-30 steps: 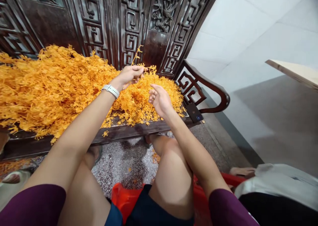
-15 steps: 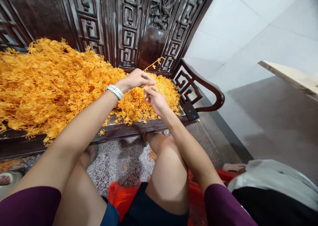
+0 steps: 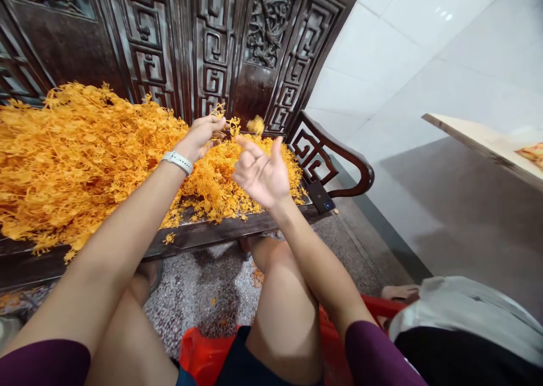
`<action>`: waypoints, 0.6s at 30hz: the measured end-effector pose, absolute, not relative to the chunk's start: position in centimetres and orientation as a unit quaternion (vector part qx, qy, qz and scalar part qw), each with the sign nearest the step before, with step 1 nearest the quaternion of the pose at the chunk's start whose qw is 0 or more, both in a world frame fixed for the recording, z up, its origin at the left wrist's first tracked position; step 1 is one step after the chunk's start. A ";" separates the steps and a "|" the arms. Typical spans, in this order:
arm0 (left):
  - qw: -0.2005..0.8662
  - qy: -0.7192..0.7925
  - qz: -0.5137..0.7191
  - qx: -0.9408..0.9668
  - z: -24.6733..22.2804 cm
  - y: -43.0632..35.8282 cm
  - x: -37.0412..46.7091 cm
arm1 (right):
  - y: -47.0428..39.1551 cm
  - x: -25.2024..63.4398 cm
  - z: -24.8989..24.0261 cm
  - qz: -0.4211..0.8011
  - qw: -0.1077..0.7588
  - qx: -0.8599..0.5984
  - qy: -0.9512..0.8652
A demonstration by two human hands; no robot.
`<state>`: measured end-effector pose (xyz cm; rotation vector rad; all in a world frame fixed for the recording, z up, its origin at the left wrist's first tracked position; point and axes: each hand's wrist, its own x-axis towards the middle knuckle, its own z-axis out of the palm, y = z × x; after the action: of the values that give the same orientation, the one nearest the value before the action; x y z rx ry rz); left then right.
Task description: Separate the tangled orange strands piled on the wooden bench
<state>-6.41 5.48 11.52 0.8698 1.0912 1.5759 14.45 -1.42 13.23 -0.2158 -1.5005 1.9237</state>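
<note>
At the ends of my outstretched arms (image 3: 127, 227), my left hand (image 3: 202, 136) pinches an orange sprig (image 3: 234, 127) while my right hand (image 3: 263, 178) shows its palm, thumb and forefinger apart, above heaped orange sprigs (image 3: 93, 165) on a carved bench (image 3: 220, 234).

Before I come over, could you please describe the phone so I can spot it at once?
Find the dark carved bench and its curved armrest on the right. The phone lies at the bench's front corner, beside the armrest's base: a flat, black rectangle, unlike the frilly orange pieces nearby.
</note>
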 end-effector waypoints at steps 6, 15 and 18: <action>0.520 0.423 0.610 0.423 11.4 5.6 -5.6 | 1.6 15.0 11.3 0.732 0.465 -0.316 -0.385; 0.553 0.424 0.509 0.505 11.7 4.8 -3.8 | 3.0 14.5 8.9 0.670 0.483 -0.307 -0.473; 0.551 0.427 0.494 0.519 11.3 4.6 -3.0 | 3.2 14.5 8.6 0.672 0.484 -0.304 -0.471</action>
<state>-3.02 4.64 11.34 1.2290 1.0109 1.1690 14.49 3.20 8.65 -0.7414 -1.1470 1.6369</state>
